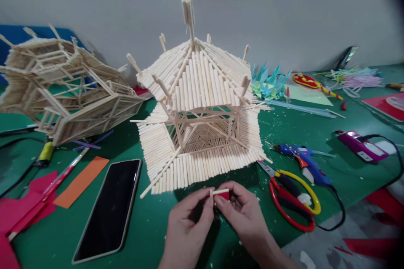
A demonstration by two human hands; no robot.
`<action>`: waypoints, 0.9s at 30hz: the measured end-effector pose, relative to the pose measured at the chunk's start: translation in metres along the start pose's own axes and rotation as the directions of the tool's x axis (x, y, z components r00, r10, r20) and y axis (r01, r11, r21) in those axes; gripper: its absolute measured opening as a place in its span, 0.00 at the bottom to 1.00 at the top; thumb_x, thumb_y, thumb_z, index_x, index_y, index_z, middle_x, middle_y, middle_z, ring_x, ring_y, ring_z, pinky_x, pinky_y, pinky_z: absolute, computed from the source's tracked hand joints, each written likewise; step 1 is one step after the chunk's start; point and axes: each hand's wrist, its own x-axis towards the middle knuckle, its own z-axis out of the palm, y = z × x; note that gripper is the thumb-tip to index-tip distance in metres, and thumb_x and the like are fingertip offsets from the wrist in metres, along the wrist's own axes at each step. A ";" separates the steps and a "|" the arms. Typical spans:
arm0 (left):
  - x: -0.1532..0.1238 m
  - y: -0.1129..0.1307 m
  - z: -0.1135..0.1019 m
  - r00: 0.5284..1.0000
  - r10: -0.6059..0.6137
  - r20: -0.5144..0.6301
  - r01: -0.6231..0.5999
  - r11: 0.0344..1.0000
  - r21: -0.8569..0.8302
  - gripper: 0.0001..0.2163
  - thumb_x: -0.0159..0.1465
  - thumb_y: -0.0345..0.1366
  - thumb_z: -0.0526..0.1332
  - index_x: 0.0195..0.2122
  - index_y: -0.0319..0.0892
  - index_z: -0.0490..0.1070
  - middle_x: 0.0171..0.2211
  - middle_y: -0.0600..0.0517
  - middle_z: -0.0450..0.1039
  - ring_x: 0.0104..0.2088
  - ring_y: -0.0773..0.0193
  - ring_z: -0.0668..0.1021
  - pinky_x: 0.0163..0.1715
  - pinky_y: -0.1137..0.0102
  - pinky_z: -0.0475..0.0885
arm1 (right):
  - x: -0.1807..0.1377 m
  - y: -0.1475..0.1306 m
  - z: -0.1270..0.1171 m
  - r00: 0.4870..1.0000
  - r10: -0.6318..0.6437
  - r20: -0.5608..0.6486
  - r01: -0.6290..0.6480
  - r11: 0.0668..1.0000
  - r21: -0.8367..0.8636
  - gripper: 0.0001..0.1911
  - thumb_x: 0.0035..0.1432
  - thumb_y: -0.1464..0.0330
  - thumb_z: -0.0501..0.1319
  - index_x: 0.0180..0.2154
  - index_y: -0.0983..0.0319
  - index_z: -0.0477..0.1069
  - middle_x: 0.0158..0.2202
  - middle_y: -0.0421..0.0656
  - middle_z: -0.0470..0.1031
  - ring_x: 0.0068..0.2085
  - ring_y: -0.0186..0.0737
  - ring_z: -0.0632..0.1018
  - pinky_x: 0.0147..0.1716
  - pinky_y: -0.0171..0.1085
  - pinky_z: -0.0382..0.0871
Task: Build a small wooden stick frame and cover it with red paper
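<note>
Both my hands meet low in the middle, just in front of a pavilion model (202, 88) built of thin wooden sticks. My right hand (244, 214) pinches a small red piece (224, 195) with a short wooden stick (221, 191) along its upper edge. At the left end of that piece, the thumb and fingertips of my left hand (189, 222) are closed on a short upright stick (211, 193). Fingers partly cover how these parts join. Red-and-yellow scissors (292, 206) and a blue glue gun (303, 157) lie to the right of my right hand.
A second stick framework (69, 84) rests on its side at the left. On the green table (151, 231) are a phone (109, 210), an orange strip (81, 181), red paper (27, 218), teal folded paper (270, 82) and a purple device (362, 146) with a cord.
</note>
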 end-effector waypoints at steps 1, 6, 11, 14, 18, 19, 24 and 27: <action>0.000 0.000 0.000 1.000 -0.002 -0.004 0.002 1.000 -0.005 0.07 0.48 0.30 0.63 0.29 0.43 0.75 0.26 0.52 0.78 0.25 0.63 0.77 0.25 0.74 0.73 | 0.000 0.000 0.000 1.000 -0.002 0.008 0.002 1.000 -0.014 0.06 0.47 0.67 0.61 0.26 0.62 0.66 0.20 0.36 0.66 0.21 0.30 0.68 0.20 0.28 0.63; 0.000 0.001 -0.001 1.000 0.003 -0.004 -0.003 1.000 0.021 0.07 0.48 0.29 0.62 0.28 0.44 0.76 0.28 0.52 0.78 0.26 0.62 0.77 0.28 0.72 0.73 | 0.001 -0.001 -0.002 0.999 0.002 0.050 0.000 0.999 -0.042 0.05 0.48 0.68 0.60 0.27 0.62 0.65 0.20 0.36 0.66 0.22 0.30 0.69 0.21 0.29 0.63; -0.003 0.002 -0.004 0.999 0.053 0.006 -0.054 0.996 0.075 0.09 0.48 0.29 0.62 0.31 0.46 0.76 0.30 0.50 0.78 0.30 0.60 0.77 0.32 0.69 0.72 | 0.001 -0.003 -0.001 0.998 0.002 0.064 0.001 0.998 -0.055 0.05 0.48 0.67 0.60 0.26 0.62 0.65 0.19 0.35 0.66 0.21 0.30 0.68 0.20 0.28 0.62; -0.002 0.001 -0.004 0.997 0.077 0.016 -0.079 0.993 0.083 0.09 0.49 0.29 0.62 0.31 0.46 0.76 0.30 0.49 0.78 0.30 0.59 0.77 0.33 0.69 0.72 | 0.001 -0.003 -0.001 0.997 0.010 0.072 -0.004 0.996 -0.087 0.06 0.48 0.66 0.60 0.26 0.62 0.65 0.19 0.35 0.66 0.22 0.30 0.68 0.20 0.28 0.61; 0.000 0.001 -0.004 0.996 0.094 0.009 -0.095 0.992 0.077 0.09 0.48 0.28 0.62 0.30 0.46 0.77 0.30 0.49 0.77 0.30 0.59 0.77 0.32 0.69 0.71 | 0.001 -0.004 -0.003 0.996 0.021 0.081 -0.006 0.983 -0.182 0.07 0.49 0.64 0.58 0.27 0.62 0.64 0.19 0.35 0.63 0.21 0.30 0.65 0.19 0.29 0.58; 0.000 0.002 -0.004 0.995 0.096 0.007 -0.096 0.993 0.075 0.09 0.48 0.28 0.62 0.29 0.46 0.77 0.29 0.50 0.77 0.29 0.59 0.77 0.32 0.69 0.71 | 0.001 -0.004 -0.003 0.995 0.029 0.092 -0.010 0.979 -0.204 0.07 0.49 0.64 0.58 0.27 0.62 0.63 0.20 0.35 0.62 0.21 0.30 0.64 0.19 0.29 0.57; -0.001 0.003 -0.004 0.995 0.101 0.003 -0.101 0.993 0.066 0.09 0.47 0.26 0.62 0.27 0.47 0.77 0.28 0.51 0.77 0.29 0.60 0.77 0.31 0.70 0.71 | 0.000 -0.004 -0.003 0.994 0.039 0.097 -0.016 0.973 -0.231 0.07 0.51 0.65 0.57 0.28 0.62 0.63 0.20 0.35 0.58 0.21 0.29 0.60 0.19 0.29 0.54; -0.001 0.003 -0.004 0.995 0.097 -0.006 -0.096 0.994 0.060 0.09 0.47 0.27 0.62 0.27 0.46 0.77 0.27 0.51 0.77 0.28 0.60 0.77 0.31 0.70 0.71 | -0.001 -0.005 -0.003 0.994 0.043 0.099 -0.020 0.973 -0.229 0.07 0.51 0.65 0.56 0.28 0.62 0.63 0.21 0.35 0.58 0.22 0.29 0.59 0.19 0.29 0.53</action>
